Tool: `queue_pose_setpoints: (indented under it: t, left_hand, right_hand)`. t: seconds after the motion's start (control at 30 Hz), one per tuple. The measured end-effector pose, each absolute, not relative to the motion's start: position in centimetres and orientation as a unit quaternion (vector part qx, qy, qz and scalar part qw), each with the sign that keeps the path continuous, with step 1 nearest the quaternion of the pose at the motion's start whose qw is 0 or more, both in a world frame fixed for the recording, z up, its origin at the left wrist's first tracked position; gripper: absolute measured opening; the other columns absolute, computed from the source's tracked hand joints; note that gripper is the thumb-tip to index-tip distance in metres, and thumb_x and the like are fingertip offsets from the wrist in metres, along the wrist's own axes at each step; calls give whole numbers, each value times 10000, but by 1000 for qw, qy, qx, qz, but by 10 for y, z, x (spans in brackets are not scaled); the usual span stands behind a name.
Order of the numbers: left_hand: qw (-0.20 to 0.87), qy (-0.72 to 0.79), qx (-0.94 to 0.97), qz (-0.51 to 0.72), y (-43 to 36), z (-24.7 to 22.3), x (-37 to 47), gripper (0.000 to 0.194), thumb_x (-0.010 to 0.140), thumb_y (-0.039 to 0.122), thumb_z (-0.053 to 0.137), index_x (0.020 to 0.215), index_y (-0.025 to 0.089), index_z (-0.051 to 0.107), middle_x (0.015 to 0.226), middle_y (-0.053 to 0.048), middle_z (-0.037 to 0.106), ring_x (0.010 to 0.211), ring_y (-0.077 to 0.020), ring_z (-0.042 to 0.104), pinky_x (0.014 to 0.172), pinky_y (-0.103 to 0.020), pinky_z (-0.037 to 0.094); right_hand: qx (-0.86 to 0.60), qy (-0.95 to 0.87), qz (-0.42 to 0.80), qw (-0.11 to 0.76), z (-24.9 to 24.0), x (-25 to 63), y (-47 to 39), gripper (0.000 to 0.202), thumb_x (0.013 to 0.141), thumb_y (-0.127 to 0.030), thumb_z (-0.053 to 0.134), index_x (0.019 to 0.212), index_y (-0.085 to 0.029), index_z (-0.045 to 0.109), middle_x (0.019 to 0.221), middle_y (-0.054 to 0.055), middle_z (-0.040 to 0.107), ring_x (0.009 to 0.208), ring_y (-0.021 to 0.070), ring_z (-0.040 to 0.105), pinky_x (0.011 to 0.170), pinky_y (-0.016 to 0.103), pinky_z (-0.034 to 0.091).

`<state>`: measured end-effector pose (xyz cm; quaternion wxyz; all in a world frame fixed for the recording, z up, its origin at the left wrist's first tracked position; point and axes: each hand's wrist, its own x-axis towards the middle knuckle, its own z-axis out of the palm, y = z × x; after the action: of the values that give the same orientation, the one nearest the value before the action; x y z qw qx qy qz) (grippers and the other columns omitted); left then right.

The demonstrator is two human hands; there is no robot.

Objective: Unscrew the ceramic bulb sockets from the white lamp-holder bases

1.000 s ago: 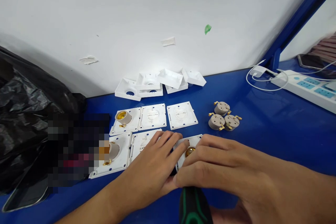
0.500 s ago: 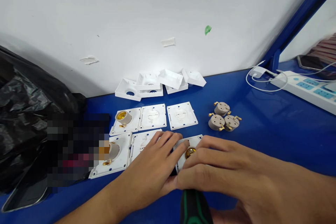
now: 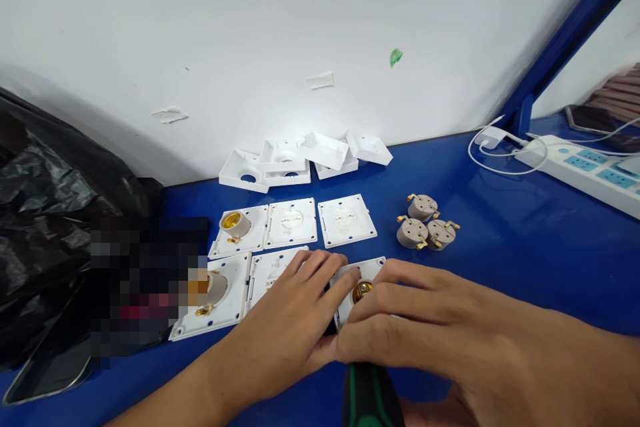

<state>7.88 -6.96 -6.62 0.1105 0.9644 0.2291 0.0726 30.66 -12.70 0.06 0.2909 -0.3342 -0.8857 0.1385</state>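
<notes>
My left hand [image 3: 295, 320] is closed on a white square base plate [image 3: 371, 268], its fingers over the left side and its thumb near the front edge. A lamp socket [image 3: 362, 290] with a brass thread sits on that plate, partly covered by my right fingers. My right hand [image 3: 430, 327] is curled round a screwdriver [image 3: 373, 397] with a black and green handle; its tip is hidden. Left of my left hand lies another white base plate [image 3: 263, 273], partly covered. Two plates at the left carry sockets [image 3: 237, 223].
Two bare plates [image 3: 347, 220] lie behind my hands. White box covers [image 3: 285, 160] are piled along the wall. Three loose ceramic sockets [image 3: 423, 207] are grouped on the blue table at right. A power strip [image 3: 595, 170] with cables stands far right; a black bag [image 3: 50, 213] is at left.
The screwdriver handle and my right hand have shifted very slightly. Everything else stays in place.
</notes>
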Motion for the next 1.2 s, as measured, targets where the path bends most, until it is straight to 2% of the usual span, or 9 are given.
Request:
queue_pose_setpoints:
  t: [0.1, 0.23, 0.33, 0.6, 0.7, 0.83, 0.97, 1.2]
  left_hand:
    - [108, 226, 965, 79, -69, -68, 79, 388, 1019, 318, 661, 1375, 206, 557, 1343, -103, 591, 1217, -331, 552, 1077, -551, 450]
    - [103, 224, 965, 86, -69, -70, 78, 373, 1020, 292, 640, 1374, 207, 557, 1335, -103, 594, 1218, -329, 554, 1075, -546, 454]
    - [102, 220, 966, 91, -69, -69, 78, 363, 1021, 279, 628, 1370, 207, 556, 1333, -106, 598, 1212, -328, 558, 1066, -548, 462]
    - [107, 228, 964, 83, -70, -66, 79, 378, 1014, 320, 675, 1363, 227, 562, 1338, -96, 603, 1203, -322, 569, 1057, -538, 479]
    - [115, 233, 963, 71, -69, -64, 80, 369, 1023, 281, 643, 1374, 214, 552, 1354, -100, 597, 1223, -323, 565, 1074, -540, 470]
    - [118, 236, 962, 69, -70, -64, 80, 349, 1040, 264, 597, 1380, 211, 538, 1365, -105, 593, 1238, -327, 557, 1087, -551, 459]
    - [113, 237, 962, 71, -70, -64, 79, 356, 1041, 272, 606, 1384, 204, 535, 1357, -103, 597, 1232, -321, 568, 1086, -535, 464]
    - [101, 228, 965, 81, -69, -67, 79, 371, 1044, 301, 609, 1398, 212, 541, 1367, -100, 599, 1239, -315, 561, 1088, -532, 465]
  right_hand:
    - [-294, -898, 141, 296, 0, 308, -125, 216, 1118, -357, 547, 1197, -252, 718, 1153, -75, 813, 1139, 46, 739, 1135, 110, 518]
    - [-337, -879, 135, 309, 2, 307, -129, 218, 1132, -335, 523, 1216, -241, 701, 1167, -100, 814, 1122, 14, 743, 1181, 83, 453]
    - [-318, -886, 128, 312, 4, 307, -132, 209, 1136, -328, 516, 1199, -247, 697, 1148, -123, 817, 1113, -2, 743, 1178, 61, 436]
    - [-291, -911, 130, 262, 2, 313, -125, 222, 1128, -336, 526, 1222, -234, 698, 1148, -61, 812, 1111, 64, 755, 1128, 162, 561]
    - [-256, -913, 162, 274, 1, 314, -119, 198, 1118, -269, 551, 1248, -191, 678, 1174, -53, 800, 1125, 56, 736, 1138, 165, 539]
    - [-250, -909, 178, 282, 3, 315, -117, 191, 1126, -212, 511, 1229, -188, 670, 1152, -59, 793, 1108, 46, 721, 1134, 162, 512]
    - [-250, -910, 168, 285, 2, 315, -121, 178, 1119, -273, 554, 1224, -195, 675, 1137, -59, 801, 1096, 45, 732, 1147, 142, 491]
    - [-337, -882, 134, 302, 1, 307, -132, 234, 1140, -335, 495, 1233, -263, 698, 1222, -110, 807, 1163, 17, 734, 1156, 83, 468]
